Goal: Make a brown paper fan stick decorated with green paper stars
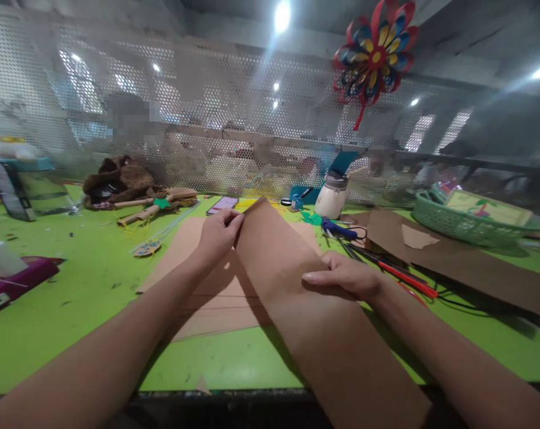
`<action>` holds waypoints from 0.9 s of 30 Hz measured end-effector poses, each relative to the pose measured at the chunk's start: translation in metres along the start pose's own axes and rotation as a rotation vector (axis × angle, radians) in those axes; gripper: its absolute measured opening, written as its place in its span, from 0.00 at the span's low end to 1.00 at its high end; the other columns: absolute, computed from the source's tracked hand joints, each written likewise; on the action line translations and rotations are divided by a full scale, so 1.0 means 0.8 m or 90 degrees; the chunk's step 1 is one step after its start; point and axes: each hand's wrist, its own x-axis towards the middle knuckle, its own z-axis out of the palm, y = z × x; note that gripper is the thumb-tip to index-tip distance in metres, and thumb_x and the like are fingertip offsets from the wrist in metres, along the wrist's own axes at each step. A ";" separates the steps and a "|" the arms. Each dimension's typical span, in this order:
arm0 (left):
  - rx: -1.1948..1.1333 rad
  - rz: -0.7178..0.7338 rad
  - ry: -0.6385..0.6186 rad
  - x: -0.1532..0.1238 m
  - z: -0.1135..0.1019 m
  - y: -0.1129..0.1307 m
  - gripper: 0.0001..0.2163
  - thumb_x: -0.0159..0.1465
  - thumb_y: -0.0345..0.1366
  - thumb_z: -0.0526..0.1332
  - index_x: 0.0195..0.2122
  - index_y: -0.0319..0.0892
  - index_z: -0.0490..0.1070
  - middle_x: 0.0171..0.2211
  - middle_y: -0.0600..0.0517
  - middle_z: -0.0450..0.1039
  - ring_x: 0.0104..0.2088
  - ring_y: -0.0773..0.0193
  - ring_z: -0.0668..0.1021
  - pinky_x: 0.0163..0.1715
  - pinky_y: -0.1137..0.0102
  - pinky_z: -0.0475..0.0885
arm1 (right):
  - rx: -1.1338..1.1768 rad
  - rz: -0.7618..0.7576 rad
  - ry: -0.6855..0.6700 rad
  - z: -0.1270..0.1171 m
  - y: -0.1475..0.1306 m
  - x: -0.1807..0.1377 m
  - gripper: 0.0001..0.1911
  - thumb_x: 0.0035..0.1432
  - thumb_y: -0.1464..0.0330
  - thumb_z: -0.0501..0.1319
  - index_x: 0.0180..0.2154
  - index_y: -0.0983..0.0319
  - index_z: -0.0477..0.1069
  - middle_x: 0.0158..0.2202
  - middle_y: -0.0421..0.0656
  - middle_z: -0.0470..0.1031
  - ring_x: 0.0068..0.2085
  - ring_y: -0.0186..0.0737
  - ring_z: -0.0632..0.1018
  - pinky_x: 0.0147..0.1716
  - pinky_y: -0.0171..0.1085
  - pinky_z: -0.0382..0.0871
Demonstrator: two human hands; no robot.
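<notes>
A long strip of brown kraft paper (pixel 292 274) slants across the middle, its near end reaching past the table's front edge. At its far left corner my left hand (pixel 220 231) pinches the paper between thumb and fingers. My right hand (pixel 345 275) grips the strip's right edge about midway, thumb on top and fingers hidden beneath. Under the strip, more flat sheets of brown paper (pixel 198 301) lie on the green table (pixel 86 333), partly covered by my left forearm and the strip.
On the right lie a blue-handled tool (pixel 339 229), a red tool (pixel 408 279), dark brown card (pixel 471 274) and a green basket (pixel 462 217). Behind stand a cream jar (pixel 331 196) and a phone (pixel 223 205). A purple power strip (pixel 26 280) sits at left; a pinwheel (pixel 376 58) hangs above.
</notes>
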 end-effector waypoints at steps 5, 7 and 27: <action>0.050 0.031 -0.061 0.001 0.000 -0.008 0.12 0.59 0.41 0.54 0.31 0.39 0.73 0.26 0.52 0.74 0.27 0.64 0.72 0.27 0.73 0.64 | -0.030 -0.015 -0.121 0.038 0.003 0.002 0.19 0.55 0.56 0.62 0.29 0.68 0.74 0.23 0.40 0.73 0.22 0.30 0.70 0.25 0.31 0.65; 0.054 0.031 -0.077 0.000 0.000 -0.006 0.13 0.59 0.42 0.55 0.32 0.39 0.74 0.26 0.52 0.74 0.27 0.64 0.72 0.27 0.73 0.63 | -0.151 -0.042 -0.187 0.044 -0.001 -0.001 0.22 0.55 0.54 0.60 0.26 0.67 0.74 0.21 0.40 0.71 0.22 0.29 0.68 0.24 0.31 0.63; 0.075 0.265 -0.380 -0.047 -0.009 0.070 0.09 0.61 0.36 0.54 0.29 0.39 0.72 0.20 0.55 0.71 0.21 0.71 0.69 0.23 0.77 0.59 | -0.386 -0.339 0.263 0.007 -0.016 0.006 0.11 0.55 0.66 0.61 0.41 0.62 0.75 0.36 0.44 0.78 0.37 0.39 0.76 0.38 0.36 0.69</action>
